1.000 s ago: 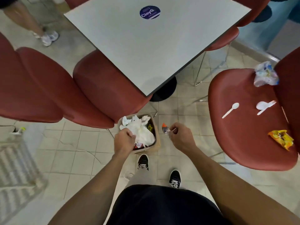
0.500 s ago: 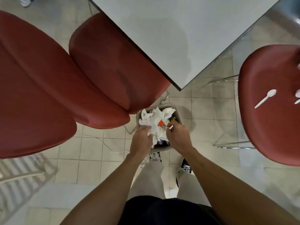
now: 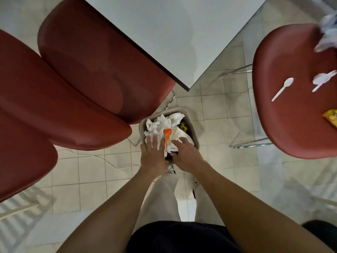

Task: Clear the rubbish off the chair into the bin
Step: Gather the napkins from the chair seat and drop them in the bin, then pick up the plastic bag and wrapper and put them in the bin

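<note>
A beige bin [image 3: 193, 131] stands on the floor in front of me, full of crumpled white tissue [image 3: 160, 125]. An orange wrapper [image 3: 167, 135] lies on top of the tissue. My left hand [image 3: 152, 154] is spread flat with straight fingers over the tissue. My right hand [image 3: 186, 154] hovers open over the bin's near right side, holding nothing. On the red chair [image 3: 284, 125] at the right lie a white plastic spoon [image 3: 282, 89], a spoon and fork together [image 3: 323, 80], a yellow wrapper [image 3: 331, 120] and a crumpled white and blue wrapper [image 3: 328, 33].
A grey table [image 3: 173, 33] juts out above the bin, its corner close to it. Red chairs [image 3: 82, 79] crowd the left side. My legs and shoes are directly below the bin. Tiled floor lies between the bin and the right chair.
My right hand has let go of the orange wrapper, which now lies on the tissue in the bin. My left hand has opened flat over the tissue. The view has swung back right.
</note>
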